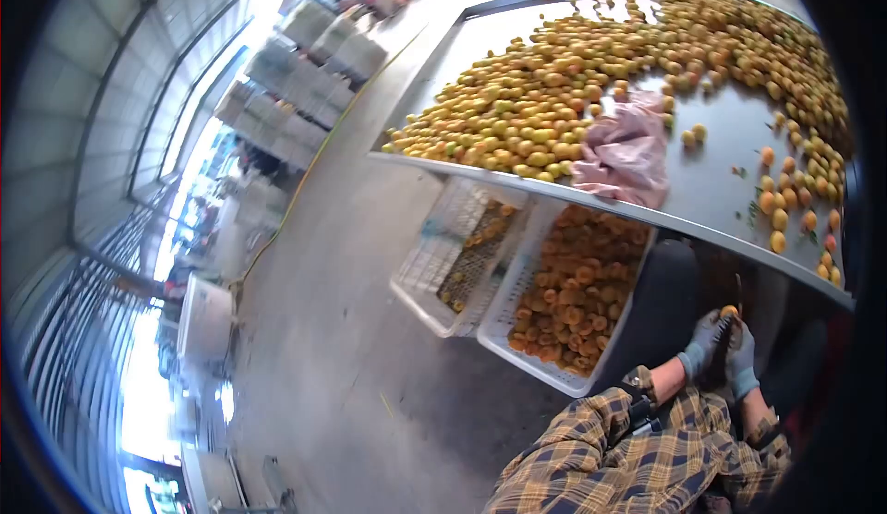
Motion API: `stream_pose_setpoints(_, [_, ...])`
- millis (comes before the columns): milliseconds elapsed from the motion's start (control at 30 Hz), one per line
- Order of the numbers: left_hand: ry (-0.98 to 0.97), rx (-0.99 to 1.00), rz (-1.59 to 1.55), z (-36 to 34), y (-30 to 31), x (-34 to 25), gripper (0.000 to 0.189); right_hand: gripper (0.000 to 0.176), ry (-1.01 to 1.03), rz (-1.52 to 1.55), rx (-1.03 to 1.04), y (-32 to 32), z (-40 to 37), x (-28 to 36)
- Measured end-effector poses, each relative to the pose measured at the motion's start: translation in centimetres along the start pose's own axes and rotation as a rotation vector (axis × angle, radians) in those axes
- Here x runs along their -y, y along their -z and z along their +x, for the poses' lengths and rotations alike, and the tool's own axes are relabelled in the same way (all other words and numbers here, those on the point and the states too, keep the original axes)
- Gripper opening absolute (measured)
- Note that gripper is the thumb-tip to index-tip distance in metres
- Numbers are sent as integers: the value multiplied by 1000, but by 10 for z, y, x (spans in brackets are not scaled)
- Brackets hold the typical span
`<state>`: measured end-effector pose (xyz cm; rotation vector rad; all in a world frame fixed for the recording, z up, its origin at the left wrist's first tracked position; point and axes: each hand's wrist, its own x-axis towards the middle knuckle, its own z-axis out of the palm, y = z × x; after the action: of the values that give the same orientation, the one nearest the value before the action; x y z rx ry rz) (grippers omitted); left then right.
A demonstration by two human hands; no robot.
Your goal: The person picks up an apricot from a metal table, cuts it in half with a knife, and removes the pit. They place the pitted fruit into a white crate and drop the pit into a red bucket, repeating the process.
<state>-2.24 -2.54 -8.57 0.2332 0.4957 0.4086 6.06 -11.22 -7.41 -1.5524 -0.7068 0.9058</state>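
My left hand [704, 340], in a light blue-grey glove, is closed around a small orange fruit [729, 311] above my lap. Right beside it, my right hand [741, 357], gloved the same way, is closed near the same fruit. A thin dark thing points up from between the hands, too small to name. Beside my leg a white crate [576, 387] holds many orange, cut-looking fruits. Over it stands a metal table [716, 158] with a large heap of yellow-orange fruits and a crumpled pink cloth [626, 151].
Another white crate [434, 303], with fruit pieces inside, stands left of the full one. Stacked pale crates [286, 98] line the floor at the back left, by a yellow hose [309, 168]. A white bin [205, 315] is further left. The metal table's edge runs just beyond my knees.
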Motion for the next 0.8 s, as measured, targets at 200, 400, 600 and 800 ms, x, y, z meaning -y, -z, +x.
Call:
stream_pose_setpoints(200, [32,-262,400,-1,-28,-25,18,15,321,-964,-244,-2,7,56])
stream_pose_setpoints(400, [91,-39,-53,-12,-43,-16,37,32,-10,-216,-212,31,-16,65])
stream_pose_setpoints(600, [174,88,-151,-16,-55,-17,34,36,-27,-199,-32,27,-43,92])
stream_pose_setpoints(800, [166,83,-132,-20,-60,-19,35,38,-86,-269,-16,25,-43,84])
